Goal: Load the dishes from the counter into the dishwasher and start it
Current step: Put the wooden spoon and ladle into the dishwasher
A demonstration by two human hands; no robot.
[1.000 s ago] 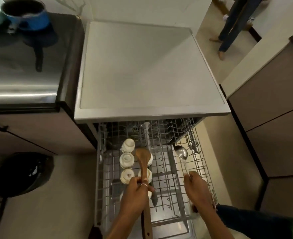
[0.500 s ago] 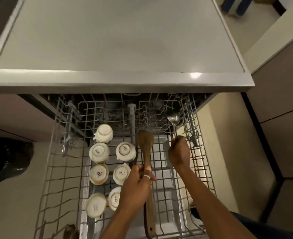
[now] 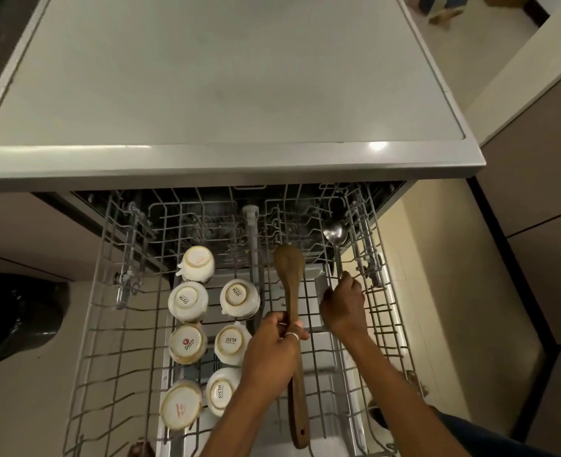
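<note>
Head view, looking down: a dark bin [image 3: 12,321] sits on the floor at far left, beside a dishwasher whose wire upper rack [image 3: 125,278] is pulled out from under the pale desk [image 3: 206,77]. Seven white cups [image 3: 188,301] stand upside down in two rows along the left half of the rack, several with printed logos on their bases. Just right of the cups, the person's left hand [image 3: 272,351], a ring on one finger, is curled around the middle of a wooden spatula [image 3: 290,268]. The spatula lies lengthwise over the centre of the rack, its blade pointing toward the back of the machine and its handle end reaching the near edge. Further right, the right hand [image 3: 343,308] pinches the thin handle of a metal spoon [image 3: 333,232]. The spoon's bowl points to the back, close to the rack's right side rail. Brown cabinet fronts [image 3: 536,192] fill the right edge.
</note>
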